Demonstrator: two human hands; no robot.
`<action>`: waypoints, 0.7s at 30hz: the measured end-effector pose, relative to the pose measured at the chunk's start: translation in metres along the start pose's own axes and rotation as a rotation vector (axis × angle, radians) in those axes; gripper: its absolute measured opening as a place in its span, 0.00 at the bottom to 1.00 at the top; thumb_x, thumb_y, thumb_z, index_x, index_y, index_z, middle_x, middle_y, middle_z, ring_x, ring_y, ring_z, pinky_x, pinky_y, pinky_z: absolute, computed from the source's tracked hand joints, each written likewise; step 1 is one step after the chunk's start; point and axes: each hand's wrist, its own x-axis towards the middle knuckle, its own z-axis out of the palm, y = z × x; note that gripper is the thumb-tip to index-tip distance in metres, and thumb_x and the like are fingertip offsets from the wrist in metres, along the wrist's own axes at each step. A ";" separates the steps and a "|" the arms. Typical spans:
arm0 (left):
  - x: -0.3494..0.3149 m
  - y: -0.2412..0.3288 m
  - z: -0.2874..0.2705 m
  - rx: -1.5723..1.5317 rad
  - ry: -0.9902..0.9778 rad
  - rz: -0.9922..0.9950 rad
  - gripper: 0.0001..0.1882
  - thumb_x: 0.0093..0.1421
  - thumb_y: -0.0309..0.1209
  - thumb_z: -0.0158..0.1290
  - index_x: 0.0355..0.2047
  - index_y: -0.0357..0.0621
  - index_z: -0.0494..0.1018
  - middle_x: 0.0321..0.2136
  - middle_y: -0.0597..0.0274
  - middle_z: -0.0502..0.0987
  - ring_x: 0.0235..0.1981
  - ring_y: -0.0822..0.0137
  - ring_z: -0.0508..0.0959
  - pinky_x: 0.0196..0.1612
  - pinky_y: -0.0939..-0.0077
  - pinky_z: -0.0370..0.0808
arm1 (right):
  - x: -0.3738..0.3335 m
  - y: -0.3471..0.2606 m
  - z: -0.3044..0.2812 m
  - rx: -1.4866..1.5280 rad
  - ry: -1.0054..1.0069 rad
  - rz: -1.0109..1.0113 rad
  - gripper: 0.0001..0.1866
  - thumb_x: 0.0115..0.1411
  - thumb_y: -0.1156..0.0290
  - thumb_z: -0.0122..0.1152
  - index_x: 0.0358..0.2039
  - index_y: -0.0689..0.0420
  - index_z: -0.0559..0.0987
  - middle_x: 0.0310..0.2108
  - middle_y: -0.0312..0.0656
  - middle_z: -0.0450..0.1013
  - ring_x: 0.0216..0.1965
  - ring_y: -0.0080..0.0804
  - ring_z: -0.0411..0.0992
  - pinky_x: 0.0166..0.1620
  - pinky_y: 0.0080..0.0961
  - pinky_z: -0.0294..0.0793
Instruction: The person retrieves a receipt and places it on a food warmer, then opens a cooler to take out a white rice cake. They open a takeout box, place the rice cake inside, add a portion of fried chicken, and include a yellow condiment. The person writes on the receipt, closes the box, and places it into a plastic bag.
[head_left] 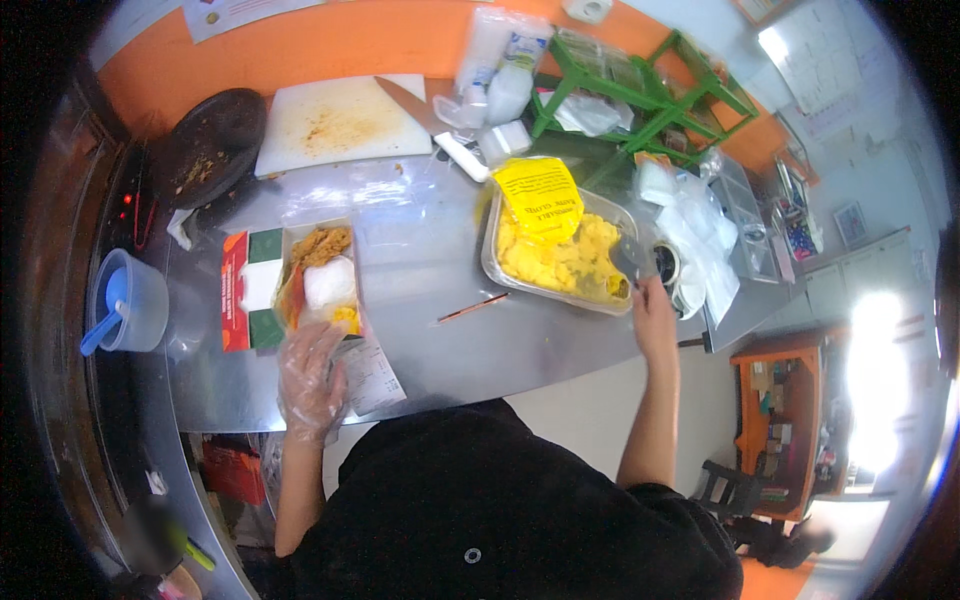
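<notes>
- Both hands are out over the shiny steel counter: the left hand, in a clear thin plastic glove, rests with fingers loosely spread and curled at the near edge of the open cardboard meal box, touching it and gripping nothing that I can make out.
- Over on the other side, the bare right hand is closed around the handle of a flat metal scoop, whose blade sits at the right end of the rectangular metal tray of yellow food.
- That meal box lies at the left of the counter, lid flap of red, green and white folded out to its left; inside it are a brown fried piece at the far end, a white mound in the middle and a little yellow food at the near end.
- A white paper slip lies just beside the gloved hand, partly under the box.
- Across the far side of the tray leans a yellow plastic bag.
- Between box and tray lies a thin brown stick, apart from both.
- Further back sit a white stained cutting board with a large white-handled knife on its right edge, and a dark round pan.
- At the far left stands a pale blue plastic tub with a blue utensil in it.
</notes>
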 end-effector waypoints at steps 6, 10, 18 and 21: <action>0.009 -0.001 -0.008 -0.059 0.043 -0.055 0.23 0.51 0.23 0.54 0.50 0.43 0.73 0.53 0.50 0.71 0.55 0.49 0.69 0.60 0.58 0.63 | 0.005 0.035 -0.031 -0.203 -0.410 0.071 0.08 0.59 0.72 0.55 0.39 0.57 0.72 0.38 0.50 0.75 0.44 0.51 0.72 0.45 0.41 0.70; 0.022 0.004 -0.009 -0.193 0.017 -0.143 0.25 0.58 0.37 0.53 0.56 0.45 0.68 0.59 0.49 0.65 0.60 0.51 0.65 0.62 0.59 0.59 | 0.026 0.030 0.004 -0.189 -0.498 0.060 0.14 0.57 0.67 0.58 0.44 0.54 0.73 0.42 0.52 0.74 0.45 0.52 0.72 0.46 0.42 0.69; 0.011 0.042 -0.016 -2.159 -0.149 -0.513 0.53 0.53 0.75 0.32 0.70 0.58 0.34 0.70 0.52 0.37 0.70 0.54 0.43 0.66 0.49 0.47 | 0.002 -0.075 0.030 -0.140 -0.100 -0.225 0.28 0.58 0.51 0.58 0.56 0.50 0.70 0.42 0.40 0.68 0.44 0.37 0.67 0.47 0.25 0.63; 0.003 0.051 -0.018 -2.306 -0.391 -0.503 0.55 0.50 0.79 0.26 0.70 0.59 0.35 0.70 0.53 0.38 0.70 0.55 0.43 0.67 0.48 0.44 | -0.019 -0.157 0.067 0.756 -0.580 -0.392 0.33 0.61 0.46 0.53 0.58 0.57 0.69 0.38 0.36 0.67 0.39 0.27 0.65 0.44 0.22 0.63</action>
